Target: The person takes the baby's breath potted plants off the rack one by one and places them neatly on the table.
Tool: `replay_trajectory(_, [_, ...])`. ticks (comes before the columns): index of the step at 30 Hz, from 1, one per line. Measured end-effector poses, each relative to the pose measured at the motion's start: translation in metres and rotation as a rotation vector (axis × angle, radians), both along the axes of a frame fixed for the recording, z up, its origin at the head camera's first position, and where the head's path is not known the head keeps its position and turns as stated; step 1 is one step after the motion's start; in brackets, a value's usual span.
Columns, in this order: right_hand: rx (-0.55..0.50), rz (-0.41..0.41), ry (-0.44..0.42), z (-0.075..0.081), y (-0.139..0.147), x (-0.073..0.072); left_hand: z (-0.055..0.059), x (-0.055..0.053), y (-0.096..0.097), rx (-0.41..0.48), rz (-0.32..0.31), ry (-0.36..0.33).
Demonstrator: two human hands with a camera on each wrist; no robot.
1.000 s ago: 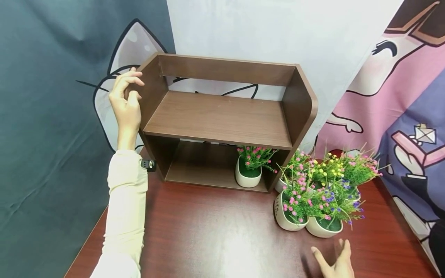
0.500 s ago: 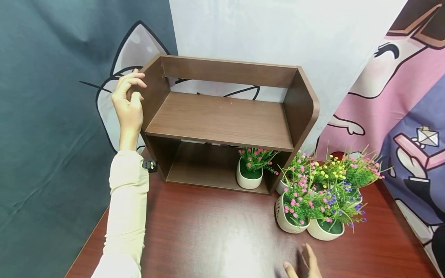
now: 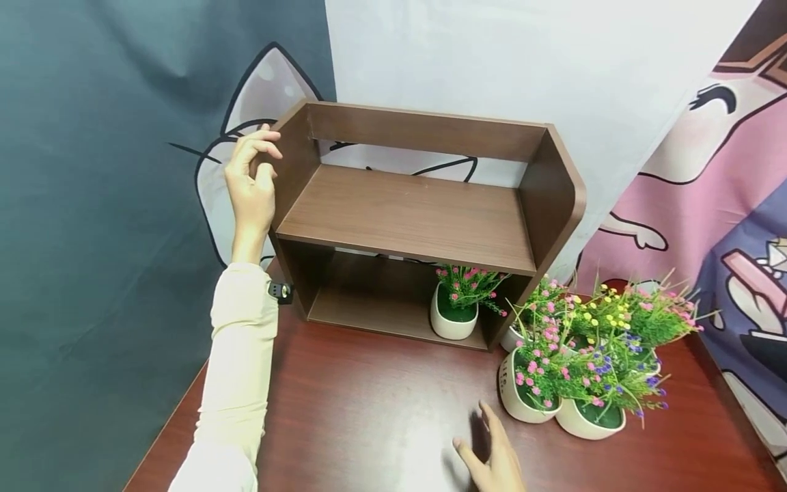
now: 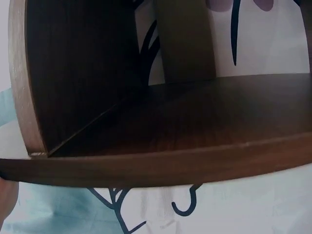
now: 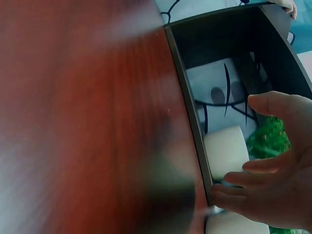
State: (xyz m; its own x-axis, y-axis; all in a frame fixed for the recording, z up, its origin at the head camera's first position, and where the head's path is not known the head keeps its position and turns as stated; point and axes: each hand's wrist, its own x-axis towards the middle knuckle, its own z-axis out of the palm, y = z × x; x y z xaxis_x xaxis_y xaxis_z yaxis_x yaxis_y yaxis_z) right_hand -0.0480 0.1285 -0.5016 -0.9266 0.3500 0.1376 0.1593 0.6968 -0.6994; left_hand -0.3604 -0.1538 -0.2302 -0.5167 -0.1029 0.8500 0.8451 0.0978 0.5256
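Note:
In the head view a brown wooden two-tier shelf [image 3: 406,212] stands at the back of the table. My left hand [image 3: 251,181] grips the front edge of its left side panel, thumb and fingers bent about the board. One fingertip [image 4: 7,200] shows at that edge in the left wrist view. My right hand [image 3: 494,456] is over the front of the table, thumb and fingers spread and holding nothing. Ahead of it, a white pot of pink flowers [image 3: 453,316] stands in the lower tier's right end. The right wrist view shows this white pot [image 5: 226,151] beyond my fingers.
Several white pots of artificial flowers crowd the table right of the shelf; a pink-flowered pot [image 3: 531,400] and a blue-flowered pot [image 3: 590,422] are in front. Printed curtains [image 3: 117,205] hang behind and on both sides. The red-brown tabletop [image 3: 369,389] looks glossy.
My right hand has moved left across the table front, away from below the flowerpots. The whole head view has shifted slightly. My left hand has stayed on the shelf's side panel.

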Motion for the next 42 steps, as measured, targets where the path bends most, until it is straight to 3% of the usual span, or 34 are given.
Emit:
replay_trajectory(5, [-0.177, 0.045, 0.045, 0.026, -0.012, -0.028, -0.002, 0.000, 0.004, -0.008, -0.033, 0.003])
replay_trajectory(11, [-0.293, -0.033, -0.018, 0.035, -0.007, -0.058, -0.010, -0.001, 0.013, -0.016, -0.036, -0.009])
replay_trajectory(21, [-0.248, -0.204, 0.134, 0.015, 0.013, -0.128, -0.020, -0.004, 0.028, -0.020, -0.053, -0.004])
replay_trajectory(26, [-0.231, -0.299, 0.169, 0.010, 0.021, -0.161, -0.017, -0.005, 0.033, -0.019, -0.068, 0.000])
replay_trajectory(30, [-0.210, -0.350, 0.182, 0.008, 0.022, -0.171, -0.014, -0.005, 0.034, -0.018, -0.073, 0.019])
replay_trajectory(37, [-0.216, -0.386, 0.256, 0.004, 0.019, -0.173, -0.008, -0.003, 0.031, -0.022, -0.062, 0.045])
replay_trajectory(42, [-0.213, -0.393, 0.278, 0.000, 0.015, -0.176, -0.004, -0.003, 0.027, -0.013, -0.055, 0.023])
